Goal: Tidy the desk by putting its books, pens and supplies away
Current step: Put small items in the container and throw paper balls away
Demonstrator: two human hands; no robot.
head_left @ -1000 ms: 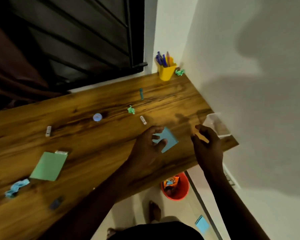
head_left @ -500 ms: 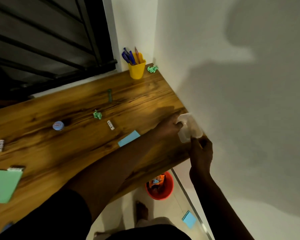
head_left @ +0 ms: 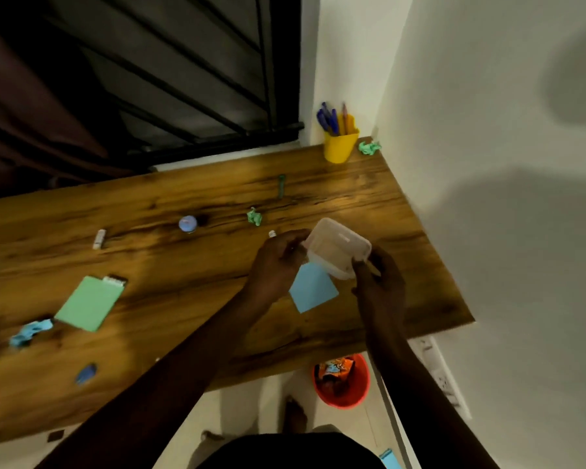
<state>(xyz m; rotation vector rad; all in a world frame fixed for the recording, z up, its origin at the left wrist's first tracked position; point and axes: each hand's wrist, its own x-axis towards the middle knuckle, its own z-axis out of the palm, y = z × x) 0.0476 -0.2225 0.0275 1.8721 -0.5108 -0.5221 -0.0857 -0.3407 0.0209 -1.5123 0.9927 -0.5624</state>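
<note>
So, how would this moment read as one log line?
left hand, right hand: holding clear box | box: over blue note | desk: scraps scattered

Two crumpled green paper balls [head_left: 369,147] [head_left: 254,217], two small white sticks [head_left: 99,239] [head_left: 272,233], two flat paper pads, green [head_left: 88,303] on the left and blue [head_left: 313,289] on the right, one crumpled blue paper wad [head_left: 31,333] near left, one round blue tin [head_left: 187,224], one yellow plastic cup [head_left: 340,148] far right, one clear plastic box [head_left: 339,248].

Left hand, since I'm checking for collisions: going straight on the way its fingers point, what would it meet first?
The clear container: the left hand grips its edge, so nothing seems to lie between.
</note>
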